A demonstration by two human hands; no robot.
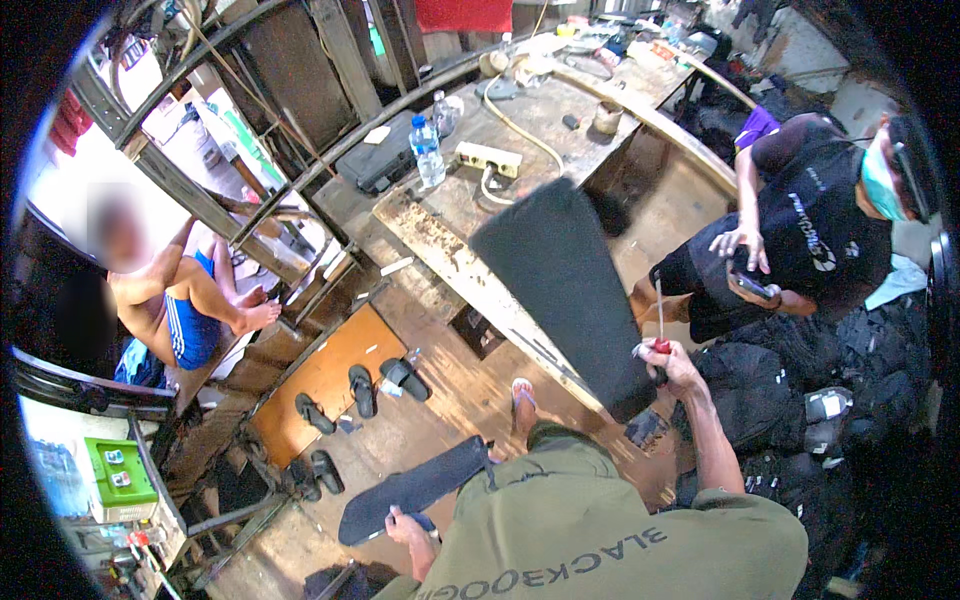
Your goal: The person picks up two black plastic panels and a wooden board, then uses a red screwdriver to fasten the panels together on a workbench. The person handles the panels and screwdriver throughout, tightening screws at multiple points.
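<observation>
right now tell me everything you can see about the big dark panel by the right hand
The panel is a long, flat, dark grey to black slab with a matt, slightly grainy face, foam or rubber by the look. It stands tilted, its upper end over the workbench, its lower end near the floor. The right hand, gripping a red-handled screwdriver, meets its right edge low down. No holes or marks show.

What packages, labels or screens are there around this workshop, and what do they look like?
Water bottle: upright on the workbench, clear plastic, blue cap and blue label band.
Phone: in the hands of the seated person in black at right, dark slab; its screen cannot be seen.
Green box: far left on a shelf, rectangular, bright green.
</observation>
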